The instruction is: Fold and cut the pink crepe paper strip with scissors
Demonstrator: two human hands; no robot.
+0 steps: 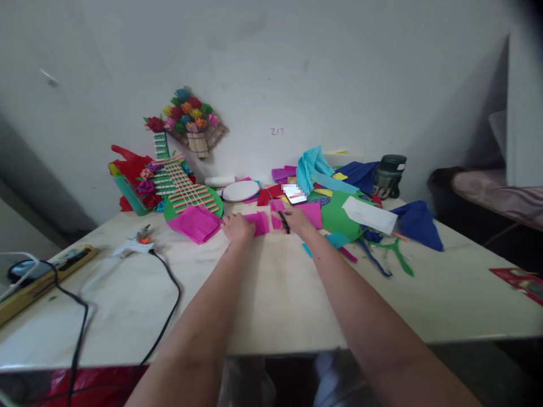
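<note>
My left hand [238,227] lies on the table with its fingers bent over a folded strip of pink crepe paper [262,223], holding its left part. My right hand [297,220] is closed around black-handled scissors [284,222]; their blades are hard to make out. The scissors are beside the strip's right end, over another pink piece [277,207]. More pink paper [313,213] lies behind and under my right hand. Left of my left hand is a folded pink sheet [195,224], touching the fingers or nearly so.
A guitar-shaped craft [190,192] leans at the back left, near a white disc [241,191]. A phone [296,194], green paper [339,215], a white sheet [369,215] and blue paper [418,225] lie right. A bottle [389,176] stands behind; a black cable [176,282] crosses the left.
</note>
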